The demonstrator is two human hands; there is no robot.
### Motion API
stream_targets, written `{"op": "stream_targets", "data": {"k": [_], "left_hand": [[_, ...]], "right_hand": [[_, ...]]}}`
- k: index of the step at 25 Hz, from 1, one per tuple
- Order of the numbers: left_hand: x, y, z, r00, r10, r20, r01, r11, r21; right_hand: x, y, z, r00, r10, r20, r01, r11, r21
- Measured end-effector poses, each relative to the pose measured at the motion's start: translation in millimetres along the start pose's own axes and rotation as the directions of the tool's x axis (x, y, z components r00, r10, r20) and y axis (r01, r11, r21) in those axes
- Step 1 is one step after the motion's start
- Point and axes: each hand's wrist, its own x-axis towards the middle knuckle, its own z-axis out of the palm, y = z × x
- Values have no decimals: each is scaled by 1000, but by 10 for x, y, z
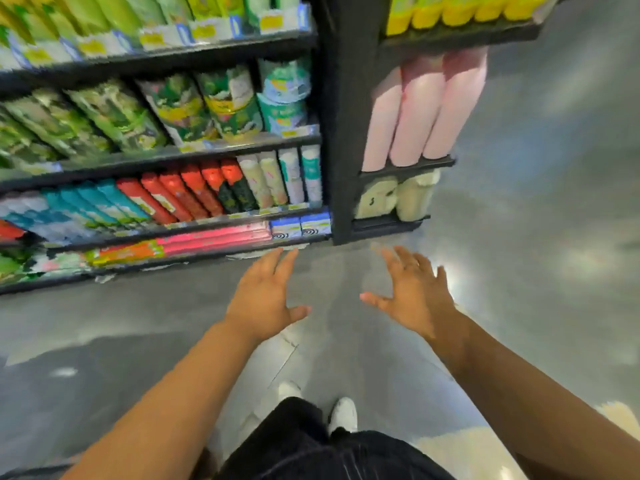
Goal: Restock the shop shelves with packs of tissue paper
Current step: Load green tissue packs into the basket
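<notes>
My left hand (265, 299) and my right hand (414, 294) reach forward over the grey floor, fingers spread and straight, holding nothing. They hover just in front of the corner of a black shelf unit (330, 133). Pink packs (426, 109) stand on the unit's end shelf to the right, with pale cream packs (398, 197) one shelf below them. No pack of tissue paper is in either hand. The whole view is blurred by motion.
The long shelves (166, 157) on the left hold green, red and teal packaged goods, with flat pink boxes (214, 237) at the bottom. Yellow packs (464, 10) sit top right. Polished grey floor (536, 237) spreads to the right. My dark trousers and white shoes (343, 414) show below.
</notes>
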Motion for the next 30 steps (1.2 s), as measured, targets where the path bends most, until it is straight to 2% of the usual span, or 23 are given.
{"op": "stream_targets", "data": {"k": [4,7,11,14,16,20,23,30], "left_hand": [[922,971,115,966,239,103,-248,965,85],[1603,1697,254,908,379,177,-398,914,84],[2538,2807,437,760,611,219,-633,774,38],[3067,3552,546,647,707,285,-740,673,9],[3381,4073,670,541,774,330,-824,566,23],[3783,5114,923,393,836,383,-899,438,-33],[4003,5895,1201,299,867,399,-932,356,-74],[4238,8084,1999,200,891,408,-961,259,-94]], "right_hand": [[-161,999,-235,967,254,-20,-249,959,139],[-214,1650,-354,898,440,-14,-428,879,209],[-134,2500,-535,774,633,25,-611,736,292],[-90,3018,-713,667,744,47,-703,607,371],[-83,3401,-828,582,811,68,-750,502,431],[-189,4144,-970,440,892,104,-812,346,469],[-253,4749,-1031,383,914,133,-830,277,485],[-776,6768,-1183,302,943,141,-853,201,482]]}}
